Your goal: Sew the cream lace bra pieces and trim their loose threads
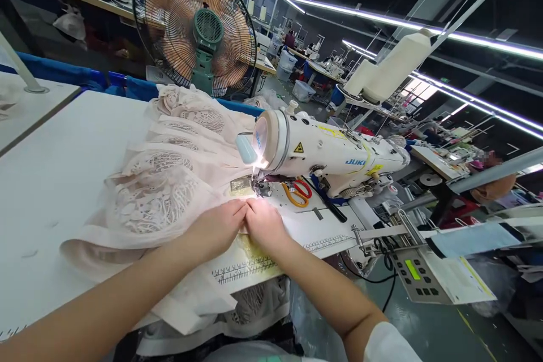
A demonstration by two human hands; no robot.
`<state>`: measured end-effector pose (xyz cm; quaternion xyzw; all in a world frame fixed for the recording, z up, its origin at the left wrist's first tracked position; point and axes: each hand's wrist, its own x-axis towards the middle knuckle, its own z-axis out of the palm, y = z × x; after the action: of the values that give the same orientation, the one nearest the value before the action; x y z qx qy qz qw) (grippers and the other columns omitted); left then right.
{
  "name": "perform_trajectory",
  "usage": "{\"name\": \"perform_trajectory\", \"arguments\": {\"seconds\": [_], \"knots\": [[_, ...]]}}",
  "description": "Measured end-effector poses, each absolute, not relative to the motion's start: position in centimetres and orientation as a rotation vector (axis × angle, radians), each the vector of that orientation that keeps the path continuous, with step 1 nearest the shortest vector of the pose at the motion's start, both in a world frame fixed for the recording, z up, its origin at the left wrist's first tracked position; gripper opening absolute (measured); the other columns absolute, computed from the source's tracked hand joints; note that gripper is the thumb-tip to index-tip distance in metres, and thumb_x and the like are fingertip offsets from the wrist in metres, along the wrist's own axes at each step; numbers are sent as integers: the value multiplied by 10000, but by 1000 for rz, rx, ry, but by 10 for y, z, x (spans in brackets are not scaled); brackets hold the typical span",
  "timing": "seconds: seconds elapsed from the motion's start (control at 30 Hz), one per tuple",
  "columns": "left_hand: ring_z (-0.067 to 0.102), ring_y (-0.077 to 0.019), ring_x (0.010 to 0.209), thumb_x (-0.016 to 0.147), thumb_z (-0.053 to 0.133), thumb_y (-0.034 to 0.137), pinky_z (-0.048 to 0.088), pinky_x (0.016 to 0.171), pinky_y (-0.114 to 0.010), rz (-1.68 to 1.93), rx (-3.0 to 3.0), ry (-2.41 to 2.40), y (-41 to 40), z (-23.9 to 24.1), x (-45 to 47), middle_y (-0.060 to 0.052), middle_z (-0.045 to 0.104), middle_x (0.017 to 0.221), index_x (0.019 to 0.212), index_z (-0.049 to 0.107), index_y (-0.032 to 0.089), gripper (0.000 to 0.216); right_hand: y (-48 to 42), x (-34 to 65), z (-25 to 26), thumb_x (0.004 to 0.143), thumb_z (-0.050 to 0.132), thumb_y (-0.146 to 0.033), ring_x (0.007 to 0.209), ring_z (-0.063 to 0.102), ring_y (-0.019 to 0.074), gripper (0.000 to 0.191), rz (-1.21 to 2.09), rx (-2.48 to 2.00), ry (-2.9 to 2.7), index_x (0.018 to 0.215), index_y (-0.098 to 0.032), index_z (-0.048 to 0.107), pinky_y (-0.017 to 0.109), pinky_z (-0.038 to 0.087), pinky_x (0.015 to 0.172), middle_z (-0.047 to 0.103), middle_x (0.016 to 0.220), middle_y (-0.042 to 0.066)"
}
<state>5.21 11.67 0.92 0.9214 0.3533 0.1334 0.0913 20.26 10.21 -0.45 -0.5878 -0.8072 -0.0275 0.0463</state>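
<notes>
Both my hands meet just in front of the needle area of a white sewing machine (326, 147). My left hand (216, 226) has its fingers closed on the edge of a pale beige lace garment (169, 186). Against it, my right hand (265, 223) pinches the same fabric, fingertips touching those of the left. The garment spreads in folds to the left and back, and part of it hangs over the front table edge. The machine's lamp lights the presser foot (258, 184); the fabric at the needle is partly hidden by my hands.
Orange-and-red-handled scissors (297, 191) lie beneath the machine arm, near a black-handled tool (331, 203). A ruler tape (246, 270) runs along the front of the white table (55, 181). Behind stands a large fan (207, 28). A control panel (418, 277) is at the right, below thread cones (396, 68).
</notes>
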Motion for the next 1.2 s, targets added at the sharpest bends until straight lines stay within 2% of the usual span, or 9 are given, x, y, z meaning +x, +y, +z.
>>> {"name": "perform_trajectory", "arguments": {"seconds": [0.17, 0.33, 0.57, 1.0, 1.2], "knots": [[533, -244, 1175, 899, 364, 236, 435, 991, -379, 313, 2834, 1047, 141, -7, 67, -140, 592, 1254, 1201, 557, 125, 376, 90, 218, -12, 881, 438, -124, 1098, 538, 247, 348, -40, -1653, -2450, 1203, -95, 565, 375, 494, 882, 591, 1233, 142], [588, -245, 1014, 917, 357, 253, 472, 850, -356, 232, 2902, 1090, 148, 1, 74, -131, 637, 1091, 1134, 592, 128, 343, 74, 233, -25, 875, 419, -122, 1185, 498, 245, 344, -20, -1503, -2377, 1175, -81, 582, 380, 452, 986, 589, 1243, 158], [566, -312, 1001, 910, 360, 287, 450, 758, -426, 186, 2935, 1236, 156, 6, 87, -174, 619, 1073, 1110, 593, 101, 359, 57, 245, -27, 888, 421, -176, 1179, 510, 250, 334, -19, -1535, -2320, 1179, -132, 579, 414, 469, 939, 590, 1255, 139], [576, -302, 1027, 893, 371, 264, 465, 803, -425, 143, 2944, 1191, 168, 10, 87, -165, 624, 1121, 1105, 599, 116, 345, 60, 236, -30, 875, 415, -167, 1219, 493, 236, 333, -17, -1534, -2296, 1157, -117, 586, 393, 450, 969, 573, 1289, 145], [592, -292, 1018, 838, 379, 118, 480, 817, -428, 113, 3006, 1053, 166, 19, 85, -151, 632, 1167, 959, 669, 161, 317, 74, 225, -28, 859, 455, -188, 1227, 491, 238, 325, 10, -1549, -2267, 1143, -109, 594, 391, 423, 1004, 574, 1279, 165]]}}
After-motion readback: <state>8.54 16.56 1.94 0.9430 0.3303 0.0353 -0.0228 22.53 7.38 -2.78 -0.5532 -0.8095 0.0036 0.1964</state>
